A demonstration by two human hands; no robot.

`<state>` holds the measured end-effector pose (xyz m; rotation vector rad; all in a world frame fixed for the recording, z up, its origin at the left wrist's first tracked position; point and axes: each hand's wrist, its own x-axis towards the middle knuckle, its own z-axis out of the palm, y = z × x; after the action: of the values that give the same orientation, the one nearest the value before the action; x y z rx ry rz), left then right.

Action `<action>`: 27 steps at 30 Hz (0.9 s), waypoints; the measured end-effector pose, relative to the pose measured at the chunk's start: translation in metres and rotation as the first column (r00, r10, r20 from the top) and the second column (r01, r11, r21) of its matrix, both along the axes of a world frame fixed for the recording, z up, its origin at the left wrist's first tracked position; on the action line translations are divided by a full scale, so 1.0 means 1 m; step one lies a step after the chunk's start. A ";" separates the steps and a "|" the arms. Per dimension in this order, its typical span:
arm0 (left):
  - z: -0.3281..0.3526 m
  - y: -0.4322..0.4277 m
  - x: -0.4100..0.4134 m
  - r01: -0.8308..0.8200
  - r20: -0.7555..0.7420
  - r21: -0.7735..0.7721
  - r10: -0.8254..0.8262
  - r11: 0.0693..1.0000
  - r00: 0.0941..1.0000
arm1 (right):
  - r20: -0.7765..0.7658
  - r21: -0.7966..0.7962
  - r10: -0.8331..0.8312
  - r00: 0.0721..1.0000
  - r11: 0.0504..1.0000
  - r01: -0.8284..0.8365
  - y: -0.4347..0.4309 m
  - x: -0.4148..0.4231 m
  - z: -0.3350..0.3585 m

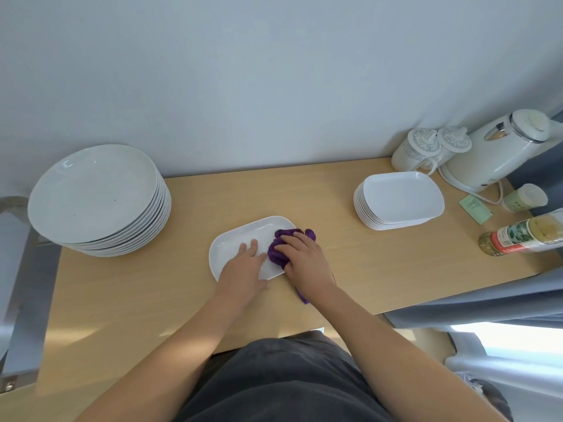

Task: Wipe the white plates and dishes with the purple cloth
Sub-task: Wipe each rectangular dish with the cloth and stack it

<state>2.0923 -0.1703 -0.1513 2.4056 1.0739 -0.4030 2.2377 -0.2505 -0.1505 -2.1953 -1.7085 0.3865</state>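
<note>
Pressing flat with straight fingers, the left hand steadies a white rectangular dish on the counter, while the right hand curls over the bunched purple cloth at the dish's right end. Farther back stand a stack of rectangular dishes and a stack of round plates; much wiping probably remains, though which pile is done cannot be told.

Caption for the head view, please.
The left hand steadies a white rectangular dish while the right hand wipes it with the purple cloth.
</note>
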 end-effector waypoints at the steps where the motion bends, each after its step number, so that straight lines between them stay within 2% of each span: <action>1: 0.000 0.000 0.000 0.001 -0.002 0.002 -0.001 1.000 1.000 | 0.032 -0.021 -0.008 0.999 1.000 0.009 0.002 -0.002 0.000; 8: 0.007 0.002 0.001 0.016 -0.017 -0.028 -0.016 0.999 1.000 | 0.000 -0.321 0.001 1.000 0.947 0.000 0.010 -0.007 0.025; 10: 0.010 0.002 0.001 0.023 -0.031 -0.052 -0.025 0.998 0.999 | -0.112 -0.349 -0.067 0.991 0.937 0.024 0.006 -0.005 0.032; 12: 0.014 0.003 0.001 0.035 -0.052 -0.075 -0.039 0.997 0.998 | -0.278 -0.359 -0.216 0.936 0.927 0.107 -0.003 0.001 0.038; 14: 0.019 0.003 0.002 0.063 -0.058 -0.081 -0.068 0.995 0.996 | -0.372 -0.315 -0.346 0.861 0.920 0.234 -0.012 0.010 0.045; 17: 0.033 0.000 0.003 0.060 0.004 -0.117 -0.060 0.991 0.998 | -0.444 -0.195 -0.448 0.776 0.894 0.404 -0.017 0.020 0.056; 20: 0.046 -0.001 0.001 -0.011 0.217 -0.054 0.023 0.998 0.976 | -0.525 -0.072 -0.462 0.715 0.861 0.503 -0.009 0.024 0.069; 22: 0.055 0.002 -0.001 -0.136 0.417 -0.029 0.136 0.990 0.898 | -0.574 0.002 -0.430 0.697 0.850 0.527 -0.002 0.022 0.080; 24: 0.066 0.007 -0.003 -0.239 0.515 -0.047 0.229 0.970 0.826 | -0.612 0.063 -0.388 0.689 0.845 0.531 0.007 0.020 0.090; 27: 0.079 0.010 -0.006 -0.330 0.591 -0.293 0.442 0.897 0.675 | -0.646 0.128 -0.340 0.684 0.835 0.535 0.021 0.017 0.098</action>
<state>2.0864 -0.1600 -0.0718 1.8478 1.1112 0.4577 2.2543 -0.2299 -0.0529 -1.8779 -0.7883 0.5651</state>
